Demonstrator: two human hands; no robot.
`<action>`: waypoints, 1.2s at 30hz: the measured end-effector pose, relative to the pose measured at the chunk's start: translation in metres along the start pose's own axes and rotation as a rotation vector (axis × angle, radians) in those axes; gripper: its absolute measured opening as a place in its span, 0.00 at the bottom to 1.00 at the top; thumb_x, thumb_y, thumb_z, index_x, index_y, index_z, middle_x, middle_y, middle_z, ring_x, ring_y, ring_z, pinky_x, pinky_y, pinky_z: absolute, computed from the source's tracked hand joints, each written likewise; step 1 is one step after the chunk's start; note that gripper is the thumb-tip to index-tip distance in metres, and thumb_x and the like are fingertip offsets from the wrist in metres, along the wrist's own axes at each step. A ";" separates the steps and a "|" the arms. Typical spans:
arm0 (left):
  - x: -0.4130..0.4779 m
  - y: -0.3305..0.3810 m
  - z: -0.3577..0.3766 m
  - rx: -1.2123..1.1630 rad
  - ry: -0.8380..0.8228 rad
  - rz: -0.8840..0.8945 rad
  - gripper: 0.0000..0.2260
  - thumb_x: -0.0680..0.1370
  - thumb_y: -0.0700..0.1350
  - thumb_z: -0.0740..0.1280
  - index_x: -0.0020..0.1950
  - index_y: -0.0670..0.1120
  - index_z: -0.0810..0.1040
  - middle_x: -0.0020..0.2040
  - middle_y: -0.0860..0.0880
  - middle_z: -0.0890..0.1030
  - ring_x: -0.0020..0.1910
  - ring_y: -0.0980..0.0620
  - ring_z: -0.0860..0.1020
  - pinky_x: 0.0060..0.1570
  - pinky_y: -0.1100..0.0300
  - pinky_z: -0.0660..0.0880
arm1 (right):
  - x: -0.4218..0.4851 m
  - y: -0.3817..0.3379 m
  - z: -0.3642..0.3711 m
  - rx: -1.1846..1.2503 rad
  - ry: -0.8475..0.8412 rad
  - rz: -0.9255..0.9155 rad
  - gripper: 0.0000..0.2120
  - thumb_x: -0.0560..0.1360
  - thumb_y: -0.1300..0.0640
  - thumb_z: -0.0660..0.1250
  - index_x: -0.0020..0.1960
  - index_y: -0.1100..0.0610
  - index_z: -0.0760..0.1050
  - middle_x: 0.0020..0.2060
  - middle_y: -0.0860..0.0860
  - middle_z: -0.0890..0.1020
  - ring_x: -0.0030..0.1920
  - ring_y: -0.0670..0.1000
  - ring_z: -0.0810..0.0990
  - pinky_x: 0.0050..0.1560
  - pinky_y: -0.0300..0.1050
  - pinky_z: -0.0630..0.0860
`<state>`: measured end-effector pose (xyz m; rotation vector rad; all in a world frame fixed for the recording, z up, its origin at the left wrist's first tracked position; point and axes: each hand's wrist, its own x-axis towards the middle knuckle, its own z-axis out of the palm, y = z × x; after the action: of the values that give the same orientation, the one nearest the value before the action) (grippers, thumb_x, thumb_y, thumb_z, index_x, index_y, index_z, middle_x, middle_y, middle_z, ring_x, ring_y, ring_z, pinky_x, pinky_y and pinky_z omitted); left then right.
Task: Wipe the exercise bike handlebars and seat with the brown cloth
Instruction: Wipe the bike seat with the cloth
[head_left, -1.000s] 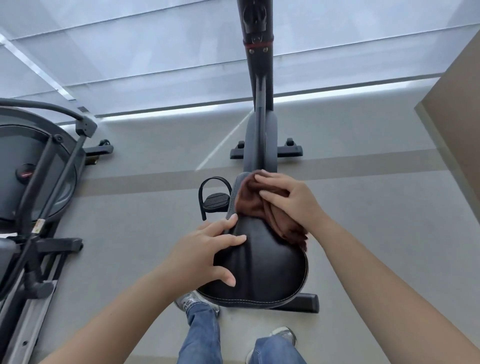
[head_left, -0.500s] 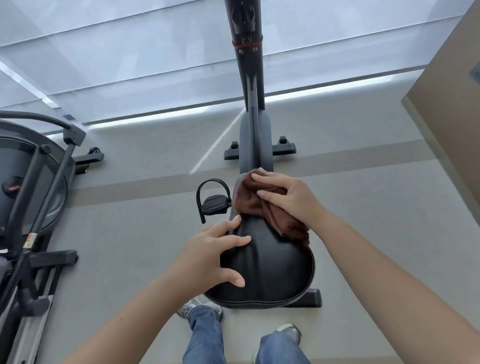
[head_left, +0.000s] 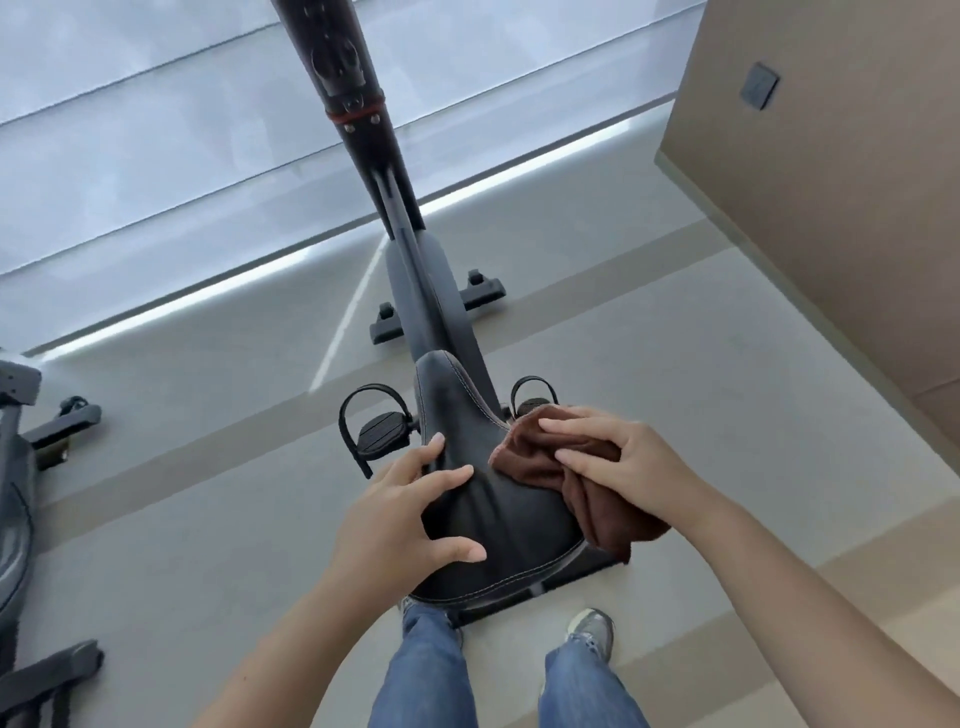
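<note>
Your right hand (head_left: 639, 467) presses the brown cloth (head_left: 535, 457), fingers nearly straight, on the right edge of the seat (head_left: 509, 519), whose remaining leather runs left and forward along its long axis, past your spread, bracing left hand (head_left: 395, 519).

Grey floor (head_left: 182, 571) w/ a tan band (head_left: 234, 441) running diag across it carries the exercise bike (head_left: 441, 312) via its front base bar (head_left: 384, 330) & rear base bar (head_left: 587, 571), a 2nd machine (head_left: 15, 467) at far left edge, plus person's sneakers (head_left: 592, 631) just behind the rear bar.
</note>
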<state>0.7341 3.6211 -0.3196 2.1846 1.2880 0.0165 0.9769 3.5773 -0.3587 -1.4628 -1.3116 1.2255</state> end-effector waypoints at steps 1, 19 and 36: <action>0.004 -0.003 -0.003 0.008 -0.006 0.030 0.29 0.61 0.57 0.76 0.61 0.58 0.75 0.68 0.60 0.63 0.66 0.52 0.64 0.61 0.58 0.63 | -0.007 0.001 0.004 -0.001 0.072 0.012 0.20 0.71 0.63 0.70 0.52 0.37 0.77 0.57 0.34 0.74 0.59 0.31 0.71 0.57 0.22 0.62; 0.079 -0.030 -0.029 0.481 -0.390 0.839 0.46 0.64 0.70 0.64 0.74 0.53 0.48 0.76 0.47 0.48 0.73 0.48 0.41 0.71 0.44 0.48 | -0.042 -0.032 0.166 -0.040 1.422 0.317 0.17 0.72 0.60 0.69 0.59 0.47 0.76 0.63 0.50 0.74 0.65 0.44 0.69 0.62 0.23 0.59; 0.062 -0.077 -0.035 0.415 -0.272 1.027 0.28 0.77 0.58 0.58 0.73 0.48 0.56 0.75 0.44 0.53 0.74 0.47 0.46 0.70 0.49 0.49 | -0.008 -0.069 0.261 -0.299 1.634 0.541 0.14 0.73 0.62 0.67 0.57 0.55 0.78 0.62 0.56 0.74 0.61 0.57 0.73 0.59 0.55 0.73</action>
<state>0.6956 3.7150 -0.3464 2.8381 -0.0823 -0.1462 0.7071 3.5686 -0.3450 -2.2245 0.0708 -0.1901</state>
